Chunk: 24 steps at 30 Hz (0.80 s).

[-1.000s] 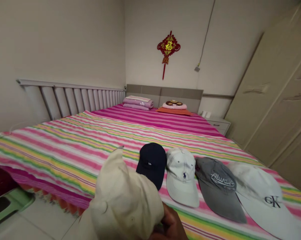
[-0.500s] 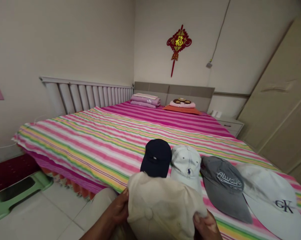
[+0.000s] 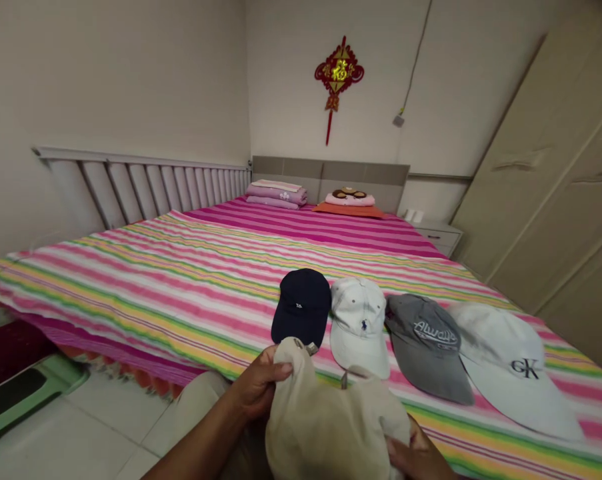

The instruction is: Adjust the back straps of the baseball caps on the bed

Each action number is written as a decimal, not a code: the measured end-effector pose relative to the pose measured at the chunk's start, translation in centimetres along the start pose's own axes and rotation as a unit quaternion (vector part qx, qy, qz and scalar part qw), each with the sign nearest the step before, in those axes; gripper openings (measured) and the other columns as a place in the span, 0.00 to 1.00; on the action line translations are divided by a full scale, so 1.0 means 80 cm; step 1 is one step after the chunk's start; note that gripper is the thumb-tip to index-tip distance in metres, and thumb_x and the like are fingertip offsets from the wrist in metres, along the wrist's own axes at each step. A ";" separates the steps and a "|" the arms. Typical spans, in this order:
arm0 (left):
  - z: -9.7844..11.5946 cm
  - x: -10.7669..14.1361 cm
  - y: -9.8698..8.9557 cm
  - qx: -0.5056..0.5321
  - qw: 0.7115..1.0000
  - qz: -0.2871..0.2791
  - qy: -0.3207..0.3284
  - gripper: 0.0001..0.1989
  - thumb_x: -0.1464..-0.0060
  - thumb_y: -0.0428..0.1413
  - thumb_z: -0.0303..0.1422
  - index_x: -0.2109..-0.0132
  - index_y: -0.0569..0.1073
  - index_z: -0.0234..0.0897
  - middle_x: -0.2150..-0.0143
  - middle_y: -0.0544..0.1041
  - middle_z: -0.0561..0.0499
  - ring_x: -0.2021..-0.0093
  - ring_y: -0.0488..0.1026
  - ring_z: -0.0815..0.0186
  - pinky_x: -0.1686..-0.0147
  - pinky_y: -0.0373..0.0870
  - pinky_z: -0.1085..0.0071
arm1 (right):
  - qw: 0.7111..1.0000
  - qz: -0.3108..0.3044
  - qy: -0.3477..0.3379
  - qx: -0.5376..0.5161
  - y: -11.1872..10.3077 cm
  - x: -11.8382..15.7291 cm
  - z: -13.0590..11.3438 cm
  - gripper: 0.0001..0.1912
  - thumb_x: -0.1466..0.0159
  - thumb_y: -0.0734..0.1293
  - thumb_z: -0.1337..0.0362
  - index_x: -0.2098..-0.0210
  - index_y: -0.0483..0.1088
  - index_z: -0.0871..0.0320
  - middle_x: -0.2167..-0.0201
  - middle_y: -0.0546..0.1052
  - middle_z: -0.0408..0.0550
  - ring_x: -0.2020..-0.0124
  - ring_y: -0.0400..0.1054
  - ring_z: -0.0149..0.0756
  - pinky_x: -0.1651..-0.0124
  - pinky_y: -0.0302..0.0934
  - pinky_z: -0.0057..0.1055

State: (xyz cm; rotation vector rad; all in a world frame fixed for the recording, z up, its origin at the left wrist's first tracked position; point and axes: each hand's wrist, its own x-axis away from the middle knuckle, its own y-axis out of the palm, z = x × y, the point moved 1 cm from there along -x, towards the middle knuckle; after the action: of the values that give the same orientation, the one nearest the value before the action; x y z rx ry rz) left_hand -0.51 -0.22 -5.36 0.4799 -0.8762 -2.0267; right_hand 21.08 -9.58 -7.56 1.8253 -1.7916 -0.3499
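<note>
A beige baseball cap [image 3: 325,420] is held low in front of me, its back strap end and buckle showing at the top. My left hand [image 3: 261,380] pinches its left edge, thumb on the cloth. On the other side my right hand [image 3: 415,450] grips the right edge, partly cut off by the frame. Just beyond lie a navy cap [image 3: 303,303], a white cap with a small dark logo [image 3: 359,320], a grey cap lettered "Always" [image 3: 425,350] and a white cap marked "CK" [image 3: 515,367], in a row on the bed.
The bed [image 3: 145,280] has a striped cover. Folded purple bedding [image 3: 277,195] and a pink pillow-like item [image 3: 351,198] lie by the headboard [image 3: 365,179]. A green stool [image 3: 35,393] stands on the floor at left. A nightstand [image 3: 438,237] and wardrobe [image 3: 545,180] are at right.
The beige cap has been turned in my hands, so its strap opening now shows at the top instead of the crown. The view has swung a little to the right.
</note>
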 end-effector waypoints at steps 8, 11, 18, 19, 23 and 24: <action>0.009 -0.006 0.015 -0.141 0.987 -0.027 -0.073 0.17 0.65 0.64 0.33 0.65 0.75 0.28 0.72 0.78 0.45 0.74 0.72 0.67 0.73 0.66 0.74 | 0.999 -0.018 -0.029 -0.028 -0.010 0.006 -0.007 0.23 0.60 0.75 0.61 0.64 0.73 0.57 0.72 0.78 0.52 0.65 0.71 0.48 0.61 0.63 0.41; 0.008 -0.012 0.017 -0.194 0.978 -0.020 -0.073 0.14 0.65 0.63 0.32 0.68 0.75 0.29 0.75 0.76 0.48 0.77 0.69 0.70 0.75 0.62 0.76 | 0.999 -0.030 -0.028 -0.032 -0.014 0.013 -0.012 0.19 0.57 0.73 0.56 0.66 0.73 0.56 0.73 0.77 0.50 0.67 0.71 0.45 0.62 0.63 0.38; 0.000 -0.029 0.029 -0.210 0.976 -0.003 -0.058 0.07 0.68 0.58 0.24 0.75 0.72 0.32 0.81 0.70 0.54 0.82 0.62 0.75 0.81 0.55 0.79 | 0.997 0.019 -0.080 0.012 -0.003 0.019 -0.027 0.13 0.58 0.74 0.61 0.73 0.72 0.56 0.74 0.73 0.43 0.71 0.66 0.33 0.68 0.60 0.26; -0.001 -0.029 0.032 -0.193 0.979 -0.001 -0.065 0.06 0.69 0.57 0.24 0.75 0.72 0.32 0.81 0.70 0.54 0.83 0.62 0.75 0.81 0.55 0.79 | 0.997 0.007 -0.076 0.021 -0.004 0.019 -0.027 0.14 0.58 0.74 0.59 0.72 0.72 0.56 0.74 0.73 0.44 0.72 0.65 0.33 0.69 0.59 0.26; -0.006 -0.030 0.040 -0.125 0.988 -0.009 -0.088 0.08 0.70 0.57 0.25 0.74 0.73 0.30 0.79 0.72 0.51 0.80 0.66 0.73 0.79 0.59 0.78 | 0.993 -0.002 -0.084 0.080 -0.015 0.017 -0.030 0.15 0.51 0.69 0.51 0.71 0.71 0.57 0.74 0.71 0.47 0.70 0.64 0.36 0.68 0.58 0.27; -0.006 -0.030 0.040 -0.122 0.988 -0.012 -0.090 0.09 0.70 0.57 0.25 0.74 0.74 0.30 0.79 0.72 0.51 0.80 0.66 0.72 0.78 0.60 0.77 | 0.991 0.003 -0.097 0.096 -0.017 0.016 -0.032 0.15 0.49 0.67 0.51 0.73 0.71 0.57 0.74 0.71 0.47 0.68 0.63 0.36 0.66 0.58 0.27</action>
State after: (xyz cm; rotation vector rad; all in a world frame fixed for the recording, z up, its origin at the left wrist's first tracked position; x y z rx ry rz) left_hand 2.91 0.31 -3.29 0.1741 -0.7157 -2.1879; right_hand 23.71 -10.34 -5.98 1.9749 -2.0236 -0.3750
